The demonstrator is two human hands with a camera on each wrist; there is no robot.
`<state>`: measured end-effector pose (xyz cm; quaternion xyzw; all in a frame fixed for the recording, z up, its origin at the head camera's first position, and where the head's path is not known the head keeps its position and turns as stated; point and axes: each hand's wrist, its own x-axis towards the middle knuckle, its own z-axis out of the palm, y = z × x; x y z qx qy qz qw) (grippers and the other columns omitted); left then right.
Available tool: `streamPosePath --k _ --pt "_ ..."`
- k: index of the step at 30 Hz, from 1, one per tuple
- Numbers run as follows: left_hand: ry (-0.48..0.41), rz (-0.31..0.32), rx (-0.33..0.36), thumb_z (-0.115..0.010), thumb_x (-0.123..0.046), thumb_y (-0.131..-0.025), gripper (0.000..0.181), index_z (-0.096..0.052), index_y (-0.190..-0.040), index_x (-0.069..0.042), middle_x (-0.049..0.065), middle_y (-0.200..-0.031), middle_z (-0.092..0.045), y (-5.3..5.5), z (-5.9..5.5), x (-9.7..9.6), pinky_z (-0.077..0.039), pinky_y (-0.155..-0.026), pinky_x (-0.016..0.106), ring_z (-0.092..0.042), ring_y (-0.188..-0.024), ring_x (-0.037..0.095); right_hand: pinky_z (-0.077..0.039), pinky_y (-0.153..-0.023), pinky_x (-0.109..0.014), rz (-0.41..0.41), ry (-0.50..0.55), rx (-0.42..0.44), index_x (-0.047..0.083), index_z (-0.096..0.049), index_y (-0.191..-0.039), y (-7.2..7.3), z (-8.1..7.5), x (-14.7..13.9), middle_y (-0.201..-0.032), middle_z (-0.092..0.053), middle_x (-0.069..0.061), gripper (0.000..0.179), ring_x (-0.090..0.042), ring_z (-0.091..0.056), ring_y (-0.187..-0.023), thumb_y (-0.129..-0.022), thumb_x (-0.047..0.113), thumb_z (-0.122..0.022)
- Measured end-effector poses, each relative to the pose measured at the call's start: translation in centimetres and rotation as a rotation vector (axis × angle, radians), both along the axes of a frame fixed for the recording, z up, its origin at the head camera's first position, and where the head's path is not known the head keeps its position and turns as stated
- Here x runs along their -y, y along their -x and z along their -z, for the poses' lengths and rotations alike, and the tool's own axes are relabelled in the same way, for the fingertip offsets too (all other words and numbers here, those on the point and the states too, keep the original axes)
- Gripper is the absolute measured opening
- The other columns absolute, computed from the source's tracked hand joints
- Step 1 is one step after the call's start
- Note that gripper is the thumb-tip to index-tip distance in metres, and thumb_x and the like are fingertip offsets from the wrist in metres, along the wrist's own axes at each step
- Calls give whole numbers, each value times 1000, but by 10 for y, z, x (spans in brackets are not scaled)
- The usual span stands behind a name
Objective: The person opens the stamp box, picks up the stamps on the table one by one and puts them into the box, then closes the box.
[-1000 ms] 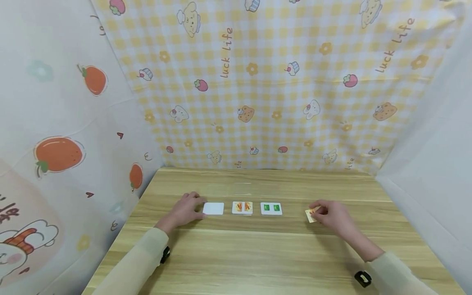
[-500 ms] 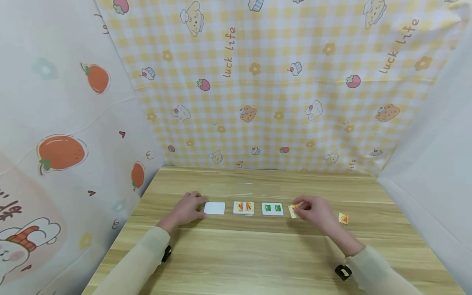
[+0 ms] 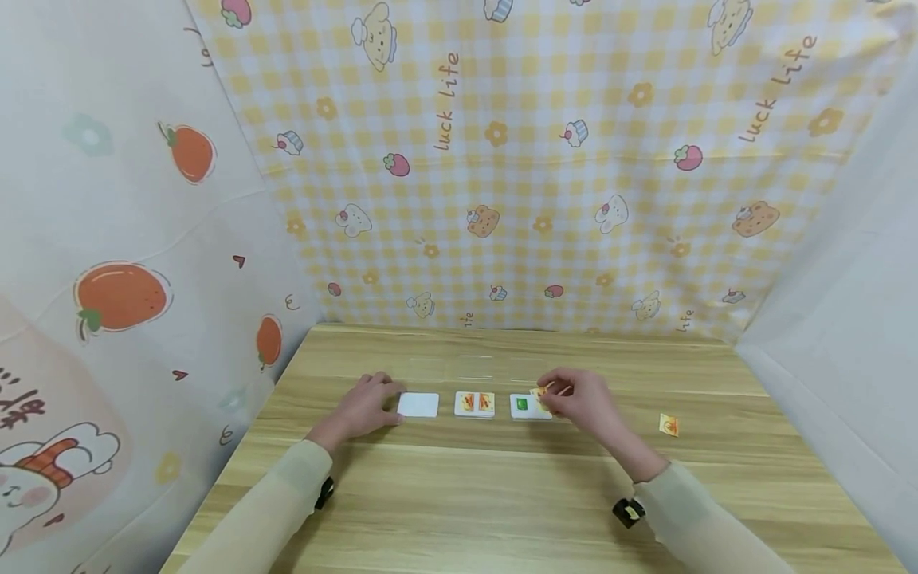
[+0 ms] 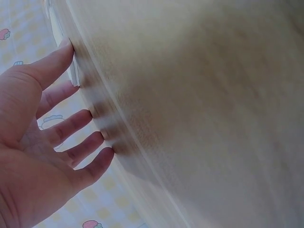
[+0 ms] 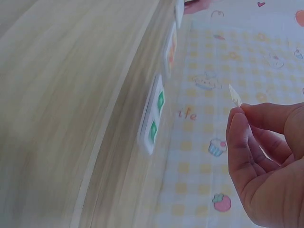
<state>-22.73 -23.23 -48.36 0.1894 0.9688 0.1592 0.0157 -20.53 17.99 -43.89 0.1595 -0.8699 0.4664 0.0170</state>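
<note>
Three white cards lie in a row on the wooden table. My left hand [image 3: 363,405] rests at the left end of the blank white card [image 3: 419,405], thumb and index fingertip touching its corners, the other fingers spread on the table. The middle card [image 3: 474,404] bears two orange-and-yellow food pictures. On the right card [image 5: 151,116] are two green pictures. Above that card's right part, my right hand [image 3: 582,404] pinches a small yellow picture tile [image 5: 235,96] between thumb and fingertips. The tile is raised off the card and hides one green picture in the head view.
Another small orange-yellow tile [image 3: 668,425] lies on the table [image 3: 459,494] to the right of my right hand. Faint transparent flat pieces [image 3: 476,367] lie behind the row of cards. Printed cloth [image 3: 531,175] hangs along the table's back edge, with cloth walls on both sides.
My right hand has carried the pinched tile leftward from the right side to over the green-picture card, uncovering the loose tile on the table. My left hand stays by the blank card.
</note>
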Motion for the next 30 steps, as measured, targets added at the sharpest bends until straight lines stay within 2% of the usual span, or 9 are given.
streamPosePath --k 5,13,20,24,30 --pt "3 -6 2 -80 -36 -87 56 -63 -137 -15 10 -129 -56 1 -1 -2 -47 -92 51 -50 -112 32 -58 -60 -40 -4 22 10 9 -74 -101 8 0 20 -80 -69 -3 16 -19 -66 -67 -87 3 -76" --pt "7 -18 4 -81 -36 -86 57 -64 -136 -15 8 -127 -56 0 -2 -3 -47 -91 51 -50 -113 32 -57 -56 -31 -32 92 18 8 -74 -99 18 -2 57 -77 -68 -5 14 -19 -67 -65 -87 0 -74" --pt "3 -10 -2 -81 -35 -86 58 -63 -137 -15 9 -127 -56 1 -1 -3 -47 -90 52 -51 -113 33 -59 -65 -50 -60 154 60 6 -73 -97 25 1 89 -77 -67 -7 12 -29 -69 -71 -87 -1 -74" --pt "1 -9 -4 -81 -35 -86 58 -63 -137 -15 9 -127 -56 1 -2 -3 -48 -89 52 -51 -113 33 -59 -64 -47 -71 163 70 5 -73 -96 30 3 104 -77 -67 -8 12 -32 -69 -69 -86 -1 -75" --pt "-1 -6 -9 -82 -36 -86 58 -63 -137 -15 10 -127 -56 0 -2 -3 -48 -89 53 -50 -113 33 -59 -63 -51 -95 188 117 5 -72 -98 36 7 129 -80 -68 -10 12 -36 -71 -69 -87 0 -74"
